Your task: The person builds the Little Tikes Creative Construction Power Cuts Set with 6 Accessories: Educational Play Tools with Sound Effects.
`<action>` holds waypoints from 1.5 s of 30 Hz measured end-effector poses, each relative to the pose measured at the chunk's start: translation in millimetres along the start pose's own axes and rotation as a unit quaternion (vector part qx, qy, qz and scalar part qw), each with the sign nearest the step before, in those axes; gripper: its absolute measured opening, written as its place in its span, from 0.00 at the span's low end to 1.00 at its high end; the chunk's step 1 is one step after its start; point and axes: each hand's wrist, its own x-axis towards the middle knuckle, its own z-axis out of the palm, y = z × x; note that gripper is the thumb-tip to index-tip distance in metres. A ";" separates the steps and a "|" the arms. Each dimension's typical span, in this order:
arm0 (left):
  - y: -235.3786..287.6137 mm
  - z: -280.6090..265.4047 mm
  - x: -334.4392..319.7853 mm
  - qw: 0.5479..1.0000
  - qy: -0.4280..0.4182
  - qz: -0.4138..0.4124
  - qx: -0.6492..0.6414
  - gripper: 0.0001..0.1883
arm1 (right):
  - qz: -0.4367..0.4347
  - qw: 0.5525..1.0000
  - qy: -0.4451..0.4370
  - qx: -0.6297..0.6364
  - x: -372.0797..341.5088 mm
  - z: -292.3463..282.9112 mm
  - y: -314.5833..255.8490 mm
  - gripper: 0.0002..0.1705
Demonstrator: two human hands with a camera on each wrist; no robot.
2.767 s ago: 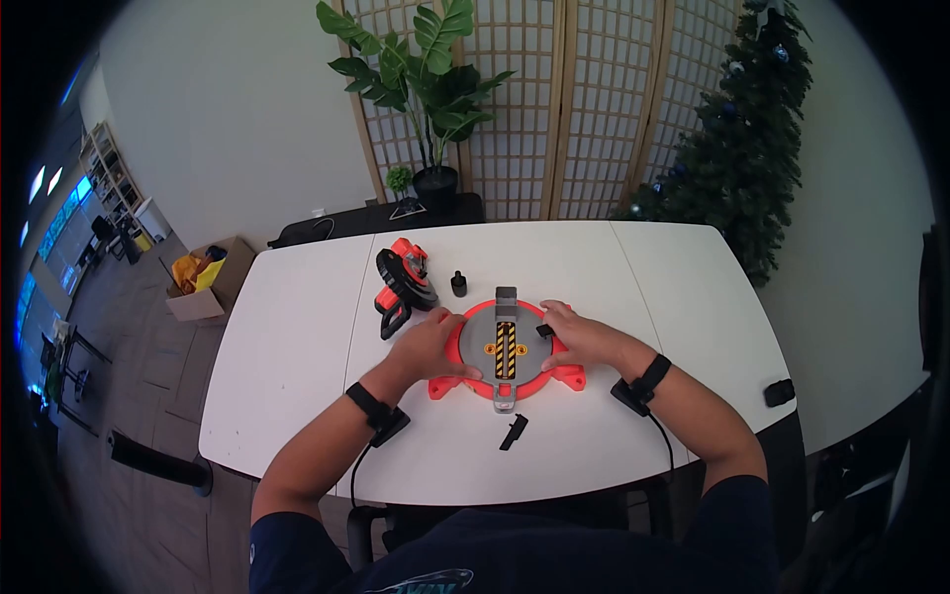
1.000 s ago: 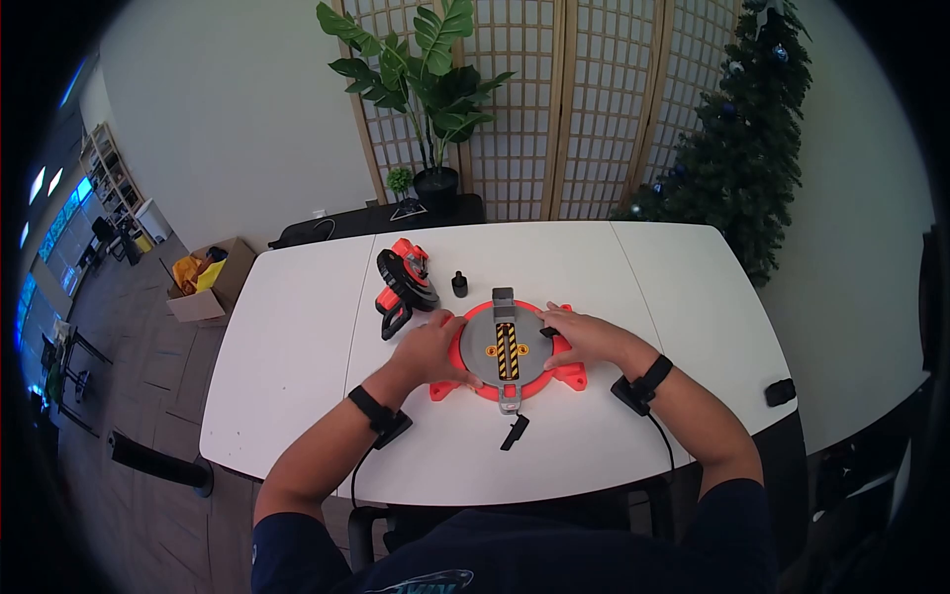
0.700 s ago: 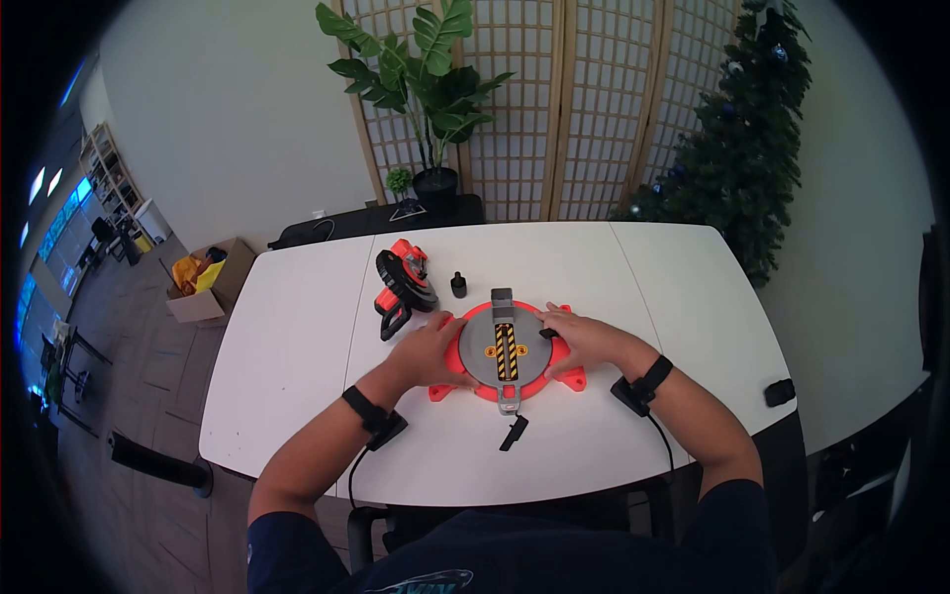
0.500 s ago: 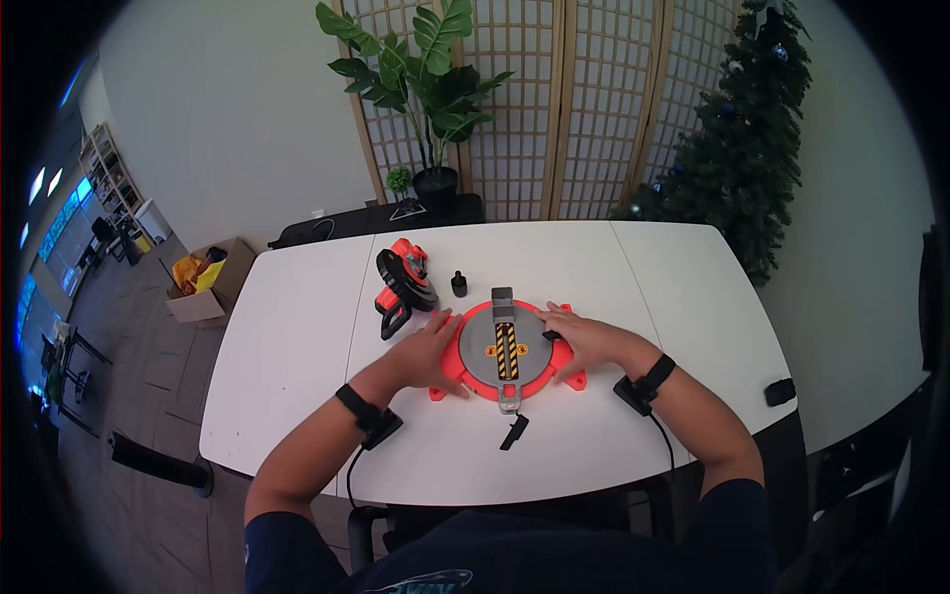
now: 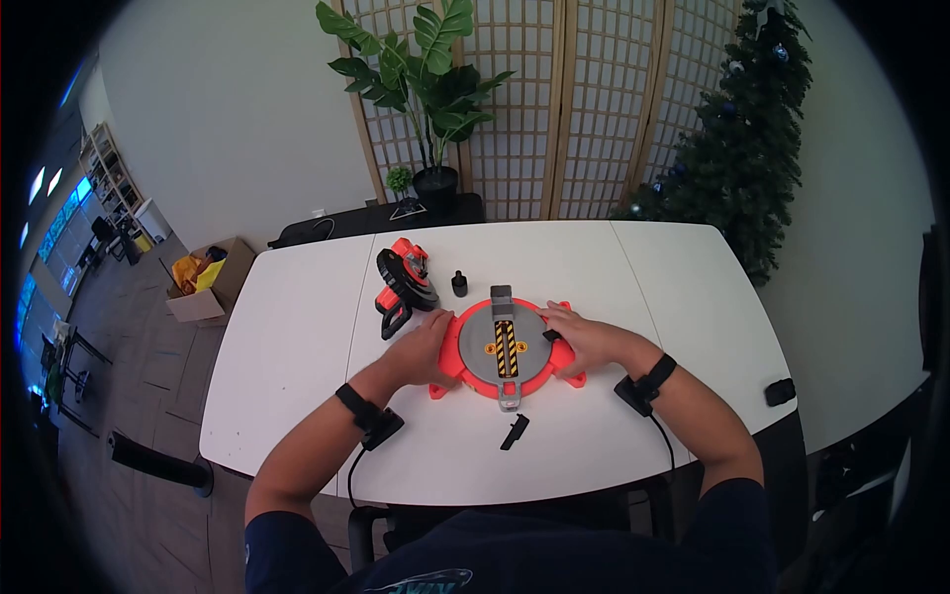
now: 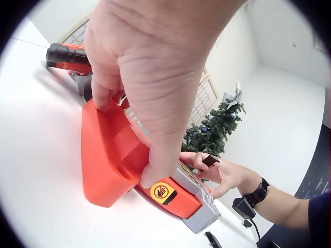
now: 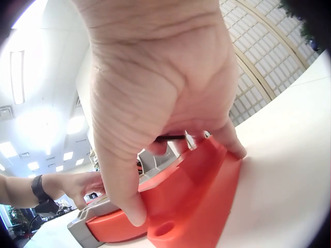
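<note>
Round base [image 5: 477, 342] sits flat on the white table [image 5: 297, 416], squarely between the hands; left hand [image 5: 421, 353] on its left side, right hand [image 5: 589, 344] on its right, neither clearly nearer; each hand is part-way spread, thumb on the near side, fingers toward the far side, gripping the red side parts; a small black clip [image 5: 551, 336] shows at the right hand's fingers (pinched or just tucked there, cannot tell).

Long axis of the striped strip [image 5: 506, 349] runs near-to-far, crosswise to the line joining the hands; grey bracket [image 5: 502, 302] at its far end, grey latch [image 5: 510, 396] at its near end; loose black piece [image 5: 515, 432] lies slanted on the person's side of the latch, near it but apart, about midway between the hands; toy saw [image 5: 406, 282] is beyond the left hand, clearly nearer that one; black peg [image 5: 459, 285] stands beyond the base.
</note>
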 end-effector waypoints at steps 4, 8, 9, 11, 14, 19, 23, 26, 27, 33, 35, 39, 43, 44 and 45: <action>2.0 -2.4 0.2 0.999 -0.015 -0.027 -0.016 0.65 | 0.016 1.000 -0.003 -0.006 0.4 -0.6 0.0 0.41; 4.2 -3.7 0.0 0.999 -0.014 -0.032 -0.028 0.65 | 0.028 1.000 -0.002 -0.010 0.2 -0.7 -0.1 0.41; 3.7 -3.1 0.1 0.999 -0.014 -0.032 -0.027 0.65 | 0.028 1.000 -0.002 -0.010 -0.4 -1.7 -2.7 0.41; 1.9 -1.0 1.0 0.999 -0.009 -0.028 -0.024 0.65 | 0.042 0.999 0.022 0.022 -3.2 -4.3 -7.9 0.41; -0.4 -1.2 1.7 0.999 -0.016 -0.026 -0.024 0.65 | 0.082 0.987 0.121 0.067 -6.1 -9.5 -15.8 0.36; 2.7 -6.5 0.8 0.999 -0.030 -0.029 -0.025 0.66 | 0.147 0.971 0.144 0.119 -5.1 -20.2 -21.9 0.29; 0.4 -1.6 0.0 1.000 -0.015 -0.026 -0.003 0.68 | 0.141 0.911 0.168 0.349 0.0 -1.1 7.0 0.18; 0.5 -0.3 0.0 1.000 -0.006 -0.029 -0.002 0.67 | 0.118 0.897 0.189 0.381 -5.2 -13.7 -31.9 0.14; 1.9 -1.6 0.1 1.000 -0.006 -0.028 -0.002 0.67 | 0.118 0.897 0.190 0.381 -2.3 -10.9 -34.7 0.14; 20.2 -15.9 -0.8 0.997 0.033 0.022 -0.068 0.52 | 0.071 0.934 0.184 0.298 5.6 -1.0 -31.7 0.17; 22.7 -14.6 -0.1 0.992 0.076 0.071 -0.074 0.42 | 0.102 0.913 0.139 0.369 4.4 -6.1 -40.9 0.20; 40.1 -17.6 -0.5 0.979 0.101 0.104 -0.144 0.33 | 0.072 0.892 0.154 0.419 5.2 -12.1 -63.8 0.19; 63.8 -24.5 1.1 0.965 0.116 0.104 -0.210 0.24 | 0.069 0.889 0.166 0.421 11.5 -8.2 -71.7 0.16; 66.2 -25.4 1.8 0.960 0.125 0.114 -0.224 0.21 | 0.055 0.887 0.167 0.427 12.3 -7.1 -72.5 0.15; 67.1 -26.6 2.5 0.960 0.124 0.114 -0.224 0.21 | 0.055 0.887 0.167 0.427 13.2 -6.2 -71.6 0.15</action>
